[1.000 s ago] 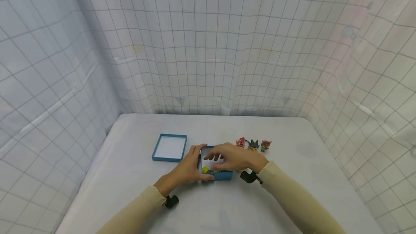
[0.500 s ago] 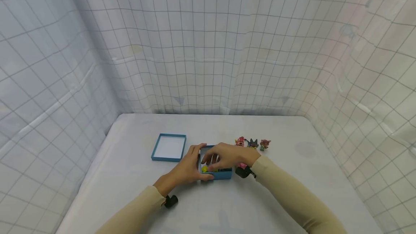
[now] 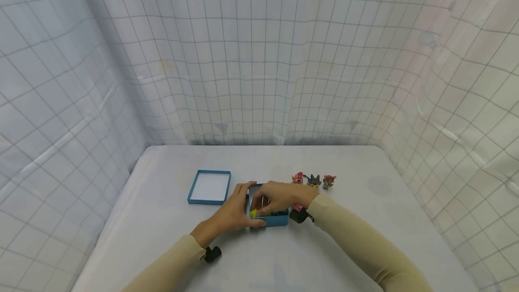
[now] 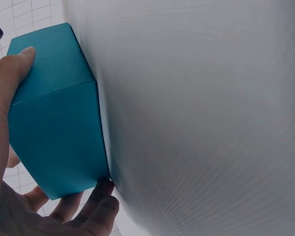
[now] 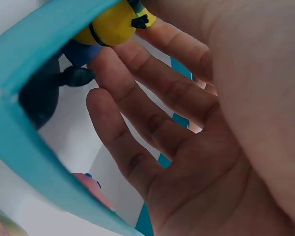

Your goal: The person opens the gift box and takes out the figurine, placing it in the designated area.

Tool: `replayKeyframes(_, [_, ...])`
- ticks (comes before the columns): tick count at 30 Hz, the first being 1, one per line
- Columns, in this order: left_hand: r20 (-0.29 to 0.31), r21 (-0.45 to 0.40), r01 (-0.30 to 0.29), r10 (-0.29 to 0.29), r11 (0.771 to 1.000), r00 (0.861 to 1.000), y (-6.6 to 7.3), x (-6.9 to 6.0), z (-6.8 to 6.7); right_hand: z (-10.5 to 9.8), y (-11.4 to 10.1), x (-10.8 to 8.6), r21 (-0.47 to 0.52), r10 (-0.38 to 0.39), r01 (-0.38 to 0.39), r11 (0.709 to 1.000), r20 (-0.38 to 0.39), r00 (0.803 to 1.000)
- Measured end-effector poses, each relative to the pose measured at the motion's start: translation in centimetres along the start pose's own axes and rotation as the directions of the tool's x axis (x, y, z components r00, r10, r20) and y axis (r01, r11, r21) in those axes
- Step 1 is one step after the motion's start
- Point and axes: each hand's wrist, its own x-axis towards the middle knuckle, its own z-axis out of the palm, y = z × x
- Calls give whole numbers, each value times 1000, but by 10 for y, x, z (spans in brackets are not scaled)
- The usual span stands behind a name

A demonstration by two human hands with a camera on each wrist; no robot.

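A blue open-topped box stands on the table. My left hand grips its left end, thumb on the near wall and fingers around the far side; the left wrist view shows this hand against the blue box. Inside the box, my right hand pinches a yellow figure. From the right wrist, the yellow figure sits between thumb and fingers, the other fingers of this hand loosely bent. A dark figure lies beside them, partly behind the box rim.
Left of the box lies a shallow blue-rimmed lid, white inside. Right of the box stand a red-pink figure, a dark-eared figure and a brown figure. Another pink one is partly hidden by the right wrist. Gridded white curtains surround the table.
My right hand has moved slightly left and lower into the box, and its thumb and fingers have closed on the yellow figure. The left hand keeps its grip on the box.
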Motion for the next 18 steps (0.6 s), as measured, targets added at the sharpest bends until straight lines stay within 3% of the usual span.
replayKeyframes(18, [5,3,-13,13,1000,1000,-1,1,-1,3,2,0,29,22,-21,999,-31,999])
